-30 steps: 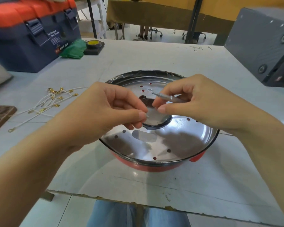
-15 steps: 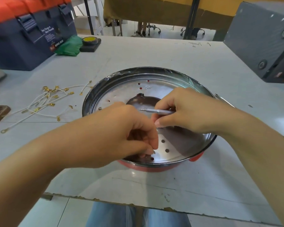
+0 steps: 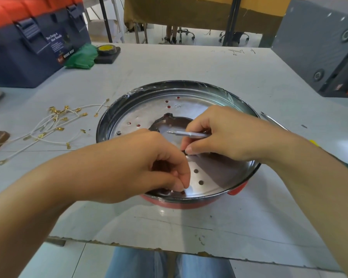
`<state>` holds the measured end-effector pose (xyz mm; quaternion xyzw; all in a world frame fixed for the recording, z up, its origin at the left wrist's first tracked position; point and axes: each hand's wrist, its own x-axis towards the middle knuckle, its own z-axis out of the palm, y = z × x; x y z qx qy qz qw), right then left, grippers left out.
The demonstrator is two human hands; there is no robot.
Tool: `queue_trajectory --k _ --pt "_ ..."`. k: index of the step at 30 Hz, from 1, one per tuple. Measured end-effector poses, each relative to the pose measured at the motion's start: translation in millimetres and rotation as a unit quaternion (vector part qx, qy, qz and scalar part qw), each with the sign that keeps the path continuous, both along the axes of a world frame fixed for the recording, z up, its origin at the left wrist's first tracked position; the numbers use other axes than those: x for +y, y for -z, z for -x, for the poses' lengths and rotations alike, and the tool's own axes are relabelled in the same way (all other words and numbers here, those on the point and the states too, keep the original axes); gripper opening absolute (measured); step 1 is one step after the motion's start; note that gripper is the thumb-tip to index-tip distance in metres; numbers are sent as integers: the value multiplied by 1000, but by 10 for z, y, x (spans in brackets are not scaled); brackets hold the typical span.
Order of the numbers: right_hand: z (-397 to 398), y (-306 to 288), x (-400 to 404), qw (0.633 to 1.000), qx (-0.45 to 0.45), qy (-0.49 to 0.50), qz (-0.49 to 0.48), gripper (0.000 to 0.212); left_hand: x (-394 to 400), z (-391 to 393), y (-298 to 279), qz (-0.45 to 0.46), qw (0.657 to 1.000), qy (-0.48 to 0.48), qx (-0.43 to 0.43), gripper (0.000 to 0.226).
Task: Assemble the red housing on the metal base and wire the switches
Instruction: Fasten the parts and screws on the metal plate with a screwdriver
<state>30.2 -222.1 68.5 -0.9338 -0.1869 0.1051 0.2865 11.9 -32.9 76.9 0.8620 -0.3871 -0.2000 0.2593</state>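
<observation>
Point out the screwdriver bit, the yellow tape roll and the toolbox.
screwdriver bit [image 3: 186, 134], head view, on its bare metal shaft.
yellow tape roll [image 3: 105, 49], head view, on its top face.
toolbox [image 3: 18, 57], head view, on its dark front wall.

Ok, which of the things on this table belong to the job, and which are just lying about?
In use: metal base on the red housing, screwdriver bit in the right hand, left hand, white wires.

Lying about: toolbox, green cloth, tape roll, grey case.

Left hand [image 3: 149, 167] covers the near-left of the metal base [image 3: 219, 177]; whatever its fingertips pinch is hidden. Screwdriver [image 3: 187, 134] handle buried in right hand [image 3: 225, 135]. Toolbox [image 3: 28, 41] cut off at left edge.
</observation>
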Motion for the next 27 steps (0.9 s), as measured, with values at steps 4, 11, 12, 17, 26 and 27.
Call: queue_trajectory --k 4,11,12,17,26,27 --pt "-5 5 -8 1000 0 -1 -1 7 -1 -5 5 -1 1000 5 4 4" --pt "-7 16 -11 1000 0 1 -6 7 9 -19 20 11 1000 12 7 3" --pt "-7 14 -12 1000 0 1 -5 7 11 -22 23 13 1000 14 9 3" --pt "-10 15 -17 1000 0 0 -1 7 31 -18 43 12 1000 27 4 12" --pt "-14 17 -23 1000 0 -4 -7 7 -8 -26 12 -5 999 27 -34 13" --pt "-14 16 -23 1000 0 -4 -8 6 -17 -28 4 -9 999 29 -35 10"
